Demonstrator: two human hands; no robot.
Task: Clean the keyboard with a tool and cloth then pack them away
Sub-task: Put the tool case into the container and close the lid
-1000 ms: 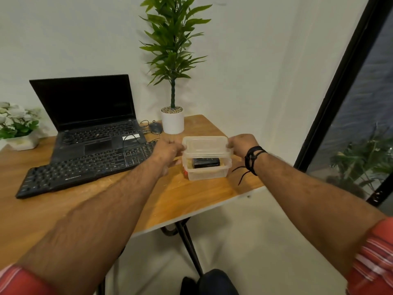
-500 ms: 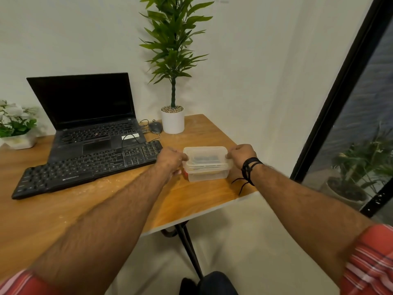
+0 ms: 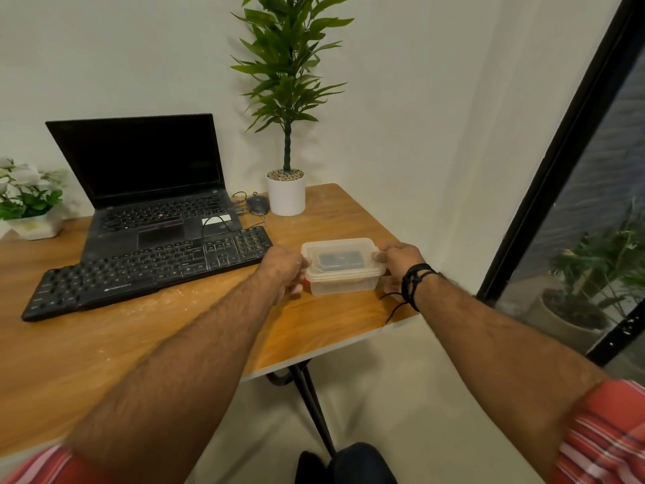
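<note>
- The clear rectangular plastic container (image 3: 343, 270) is down now, sitting flat on the table after being held up a second ago, its lid on.
- The left hand (image 3: 284, 270) grips its left end, fingers curled round the rim; the right hand (image 3: 398, 260) pinches the right end, a black cord bracelet (image 3: 413, 282) on that wrist.
- Underneath is a worn wooden table (image 3: 331, 319) on black metal legs, set against a pale wall; a black-framed glass door (image 3: 562, 158) stands to the right.
- The container's long axis runs left to right, in line with the black external keyboard (image 3: 146, 270) just to its left.
- Something dark shows through the lid; I can't tell what.
- Behind it: an open black laptop (image 3: 146, 190), a dark mouse (image 3: 258, 205) and a tall green plant in a white pot (image 3: 286, 193).
</note>
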